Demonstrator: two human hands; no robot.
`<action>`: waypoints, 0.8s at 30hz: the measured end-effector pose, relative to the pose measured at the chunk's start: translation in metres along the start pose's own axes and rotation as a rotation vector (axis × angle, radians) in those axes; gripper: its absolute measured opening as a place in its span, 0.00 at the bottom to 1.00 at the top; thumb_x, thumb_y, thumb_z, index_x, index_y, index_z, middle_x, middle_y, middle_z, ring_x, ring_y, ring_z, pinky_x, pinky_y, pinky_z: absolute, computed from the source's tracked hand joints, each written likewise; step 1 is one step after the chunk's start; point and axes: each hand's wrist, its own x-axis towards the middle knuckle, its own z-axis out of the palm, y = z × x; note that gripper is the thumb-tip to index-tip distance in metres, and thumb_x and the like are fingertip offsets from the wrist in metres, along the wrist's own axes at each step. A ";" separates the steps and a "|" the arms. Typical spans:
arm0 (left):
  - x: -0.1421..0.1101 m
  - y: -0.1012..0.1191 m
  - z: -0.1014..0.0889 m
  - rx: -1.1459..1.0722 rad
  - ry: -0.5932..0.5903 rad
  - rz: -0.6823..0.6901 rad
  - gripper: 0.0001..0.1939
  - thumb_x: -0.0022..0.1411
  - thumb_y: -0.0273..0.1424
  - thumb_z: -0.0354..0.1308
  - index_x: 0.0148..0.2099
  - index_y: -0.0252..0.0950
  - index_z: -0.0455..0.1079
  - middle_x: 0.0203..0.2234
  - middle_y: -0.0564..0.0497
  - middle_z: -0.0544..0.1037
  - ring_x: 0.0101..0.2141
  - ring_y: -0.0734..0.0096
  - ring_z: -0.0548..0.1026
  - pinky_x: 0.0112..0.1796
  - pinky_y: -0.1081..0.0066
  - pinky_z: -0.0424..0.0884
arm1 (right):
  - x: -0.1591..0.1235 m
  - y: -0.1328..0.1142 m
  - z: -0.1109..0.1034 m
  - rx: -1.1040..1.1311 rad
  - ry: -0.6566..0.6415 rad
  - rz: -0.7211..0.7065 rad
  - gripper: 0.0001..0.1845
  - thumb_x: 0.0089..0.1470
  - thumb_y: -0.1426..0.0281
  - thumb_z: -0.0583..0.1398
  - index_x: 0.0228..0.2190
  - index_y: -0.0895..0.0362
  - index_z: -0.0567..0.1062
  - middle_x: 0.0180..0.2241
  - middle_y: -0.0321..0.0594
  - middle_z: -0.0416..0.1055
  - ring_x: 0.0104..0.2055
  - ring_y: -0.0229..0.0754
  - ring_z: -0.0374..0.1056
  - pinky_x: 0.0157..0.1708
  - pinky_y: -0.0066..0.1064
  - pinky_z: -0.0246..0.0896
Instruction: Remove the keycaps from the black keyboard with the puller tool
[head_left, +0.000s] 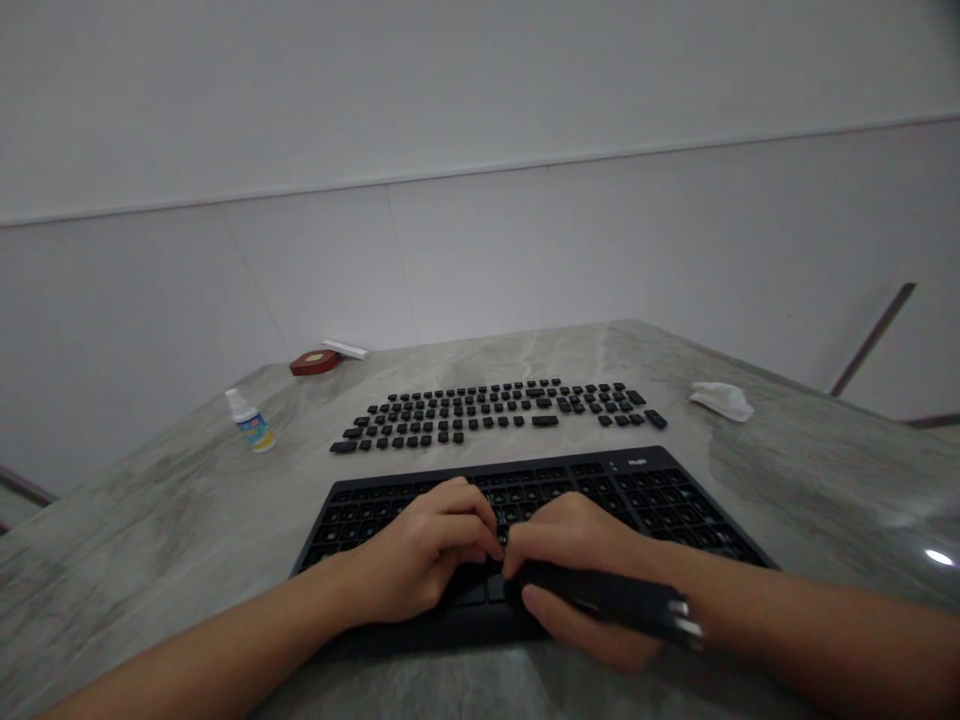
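Observation:
A black keyboard (352, 520) lies in front of me, most of its key positions bare of caps. A few flat keycaps (469, 592) sit in its front row. My left hand (427, 545) rests over the middle of the keyboard, fingers curled together and tips down at the keys; whatever they pinch is hidden. Close against it, my right hand (577, 545) grips a long black tool (615, 597) with shiny metal at its rear end. The tool's front end is hidden by my fingers near the front row.
Behind the keyboard, loose black keycaps (546, 421) are laid out in rows on the marbled table (187, 530). A white spray bottle (251, 422) stands at left. Further back are a reddish-brown box (315, 362) and a white strip (345, 349). A crumpled white tissue (722, 400) lies at right.

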 end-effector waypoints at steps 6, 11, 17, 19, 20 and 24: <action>0.000 -0.001 0.000 0.028 0.019 0.049 0.13 0.63 0.16 0.50 0.39 0.33 0.75 0.37 0.47 0.75 0.39 0.69 0.71 0.40 0.70 0.69 | -0.002 -0.001 0.005 -0.144 0.010 -0.036 0.11 0.50 0.71 0.52 0.34 0.57 0.72 0.22 0.35 0.67 0.21 0.37 0.61 0.23 0.29 0.55; -0.001 -0.002 0.001 0.045 0.025 -0.021 0.14 0.63 0.17 0.51 0.41 0.35 0.76 0.37 0.47 0.74 0.40 0.68 0.72 0.40 0.70 0.70 | 0.005 -0.008 -0.005 0.075 0.020 0.168 0.10 0.53 0.70 0.53 0.31 0.58 0.74 0.19 0.32 0.65 0.20 0.34 0.60 0.24 0.26 0.57; -0.001 -0.004 0.002 0.060 0.035 -0.038 0.14 0.64 0.17 0.51 0.41 0.35 0.77 0.36 0.47 0.74 0.39 0.68 0.72 0.39 0.70 0.70 | 0.007 -0.006 -0.006 0.141 -0.021 0.250 0.11 0.50 0.71 0.55 0.32 0.59 0.77 0.21 0.35 0.69 0.21 0.34 0.63 0.24 0.25 0.59; -0.001 -0.004 0.002 0.062 0.038 -0.030 0.14 0.64 0.17 0.51 0.40 0.35 0.77 0.36 0.47 0.75 0.38 0.69 0.72 0.39 0.71 0.70 | 0.007 -0.003 -0.003 0.119 -0.046 0.202 0.13 0.47 0.72 0.55 0.33 0.59 0.78 0.22 0.36 0.71 0.21 0.35 0.64 0.25 0.26 0.61; -0.001 -0.005 0.002 0.065 0.041 -0.026 0.14 0.65 0.17 0.51 0.40 0.35 0.77 0.35 0.47 0.75 0.38 0.69 0.72 0.38 0.71 0.70 | 0.007 -0.001 -0.001 0.104 -0.051 0.184 0.13 0.46 0.72 0.56 0.33 0.59 0.78 0.23 0.36 0.72 0.22 0.35 0.65 0.26 0.26 0.61; -0.001 -0.006 0.003 0.080 0.076 -0.017 0.13 0.66 0.18 0.52 0.39 0.35 0.76 0.35 0.48 0.75 0.38 0.69 0.72 0.38 0.71 0.69 | 0.006 0.003 0.004 0.043 -0.036 0.172 0.09 0.44 0.71 0.58 0.30 0.58 0.77 0.22 0.35 0.71 0.22 0.35 0.64 0.25 0.25 0.59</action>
